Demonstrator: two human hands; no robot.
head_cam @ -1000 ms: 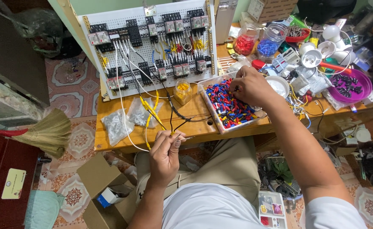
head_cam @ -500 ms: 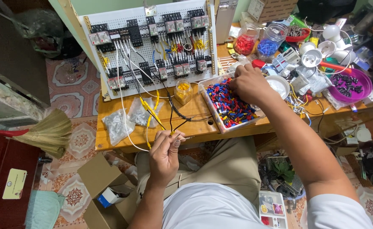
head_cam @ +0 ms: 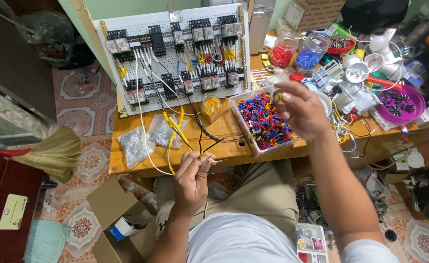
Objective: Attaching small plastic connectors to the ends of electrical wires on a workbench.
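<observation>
My left hand (head_cam: pixel 193 176) is at the front edge of the wooden table (head_cam: pixel 224 131), pinching the end of a thin black wire (head_cam: pixel 205 141) that runs up to the white perforated wiring board (head_cam: pixel 175 53). My right hand (head_cam: pixel 302 109) is raised over the clear tray of red, blue and yellow wire terminals (head_cam: pixel 263 122), with a small yellow terminal (head_cam: pixel 279 96) held between thumb and fingertips. Yellow wires (head_cam: pixel 175 129) and a white wire (head_cam: pixel 143 131) hang from the board across the table.
A small jar of yellow terminals (head_cam: pixel 211 108) stands by the tray. Clear bags of parts (head_cam: pixel 143 139) lie at the left. Jars of red (head_cam: pixel 283 50) and blue (head_cam: pixel 310 52) pieces, white lamp holders (head_cam: pixel 365 68) and a purple bowl (head_cam: pixel 400 103) crowd the right. A cardboard box (head_cam: pixel 112 214) and a broom (head_cam: pixel 53 153) are on the floor.
My right hand has lifted out of the terminal tray with a yellow terminal and moved toward me. My left hand still pinches the black wire at the table edge.
</observation>
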